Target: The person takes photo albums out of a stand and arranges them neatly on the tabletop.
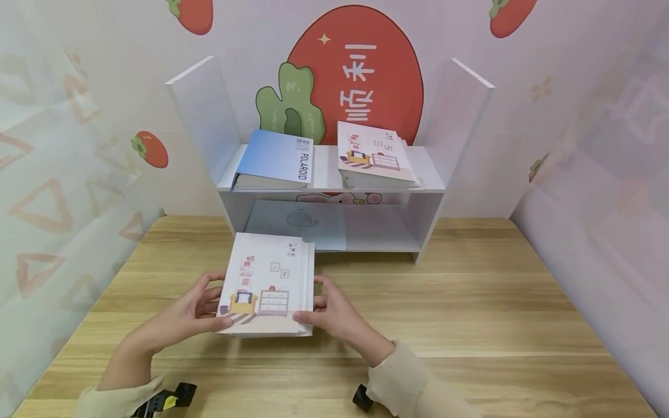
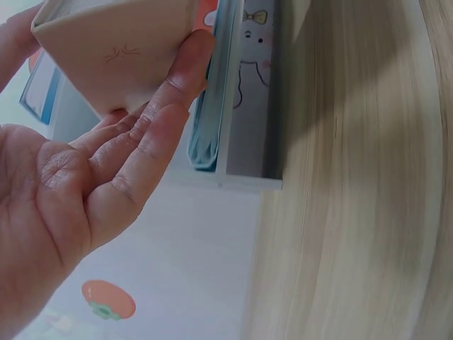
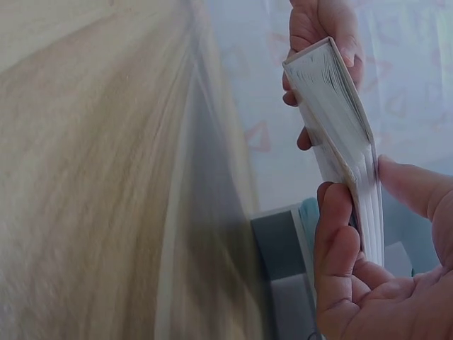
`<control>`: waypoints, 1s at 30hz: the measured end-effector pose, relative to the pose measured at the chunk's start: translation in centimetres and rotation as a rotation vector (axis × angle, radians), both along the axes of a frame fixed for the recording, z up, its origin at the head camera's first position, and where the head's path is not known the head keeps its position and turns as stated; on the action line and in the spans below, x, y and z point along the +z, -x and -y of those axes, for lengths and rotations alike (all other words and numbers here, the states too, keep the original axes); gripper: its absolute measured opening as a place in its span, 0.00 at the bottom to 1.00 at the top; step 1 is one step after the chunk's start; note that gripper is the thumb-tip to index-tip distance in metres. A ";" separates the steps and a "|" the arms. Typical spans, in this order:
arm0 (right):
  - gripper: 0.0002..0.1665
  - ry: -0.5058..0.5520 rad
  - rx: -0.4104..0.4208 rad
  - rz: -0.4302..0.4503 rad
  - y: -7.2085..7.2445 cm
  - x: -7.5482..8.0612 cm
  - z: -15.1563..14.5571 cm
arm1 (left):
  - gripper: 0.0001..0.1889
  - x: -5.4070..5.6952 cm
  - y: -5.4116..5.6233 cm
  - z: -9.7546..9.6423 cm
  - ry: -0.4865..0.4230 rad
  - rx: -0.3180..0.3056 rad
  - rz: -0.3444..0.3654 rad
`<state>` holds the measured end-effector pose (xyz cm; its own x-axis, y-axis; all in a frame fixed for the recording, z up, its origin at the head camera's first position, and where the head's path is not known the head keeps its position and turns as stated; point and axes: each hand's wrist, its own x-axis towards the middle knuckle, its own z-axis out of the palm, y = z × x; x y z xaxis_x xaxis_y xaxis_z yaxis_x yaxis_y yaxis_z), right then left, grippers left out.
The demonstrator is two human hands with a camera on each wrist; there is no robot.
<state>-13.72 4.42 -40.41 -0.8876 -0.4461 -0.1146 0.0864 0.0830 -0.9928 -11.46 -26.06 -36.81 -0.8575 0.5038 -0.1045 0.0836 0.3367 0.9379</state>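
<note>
Both hands hold a white photo album (image 1: 261, 278) whose cover shows a drawn yellow armchair and a chest of drawers. My left hand (image 1: 198, 307) grips its left side, thumb on the cover and fingers underneath. On the opposite side my right hand (image 1: 334, 313) pinches the edge, thumb on top. In the left wrist view, the album's pale spine (image 2: 127, 57) faces the left palm. The right wrist view shows the album's page edges (image 3: 333, 106) slightly fanned between both hands, raised off the wooden table (image 3: 92, 177).
Beyond the hands stands a white two-tier shelf (image 1: 326, 190). Its upper tier bears a blue POLAROID album (image 1: 274, 157) and a similar illustrated album (image 1: 373, 154). A pale blue album (image 1: 298, 220) lies on the left of the lower tier. Patterned cloth (image 1: 52, 191) hangs around the table.
</note>
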 end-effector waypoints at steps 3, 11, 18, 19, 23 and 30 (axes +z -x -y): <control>0.49 -0.015 -0.006 0.006 -0.1 -0.1 0.6 | 0.40 -0.1 -0.2 0.4 0.020 0.012 0.009; 0.48 -0.022 -0.028 0.045 -0.5 -0.6 1.9 | 0.37 -0.2 -0.5 1.7 0.033 -0.012 0.036; 0.49 -0.027 -0.040 0.078 -0.9 -1.2 3.1 | 0.37 -0.4 -0.9 2.9 0.060 -0.013 0.069; 0.49 -0.026 -0.041 0.082 -1.0 -1.3 3.3 | 0.37 -0.5 -0.9 3.1 0.059 -0.016 0.075; 0.47 -0.013 -0.052 0.101 -1.3 -1.5 3.8 | 0.36 -0.7 -0.8 3.6 0.045 -0.027 0.100; 0.46 -0.024 -0.062 0.113 -1.4 -1.6 4.2 | 0.36 -1.2 -0.4 4.1 0.027 -0.044 0.132</control>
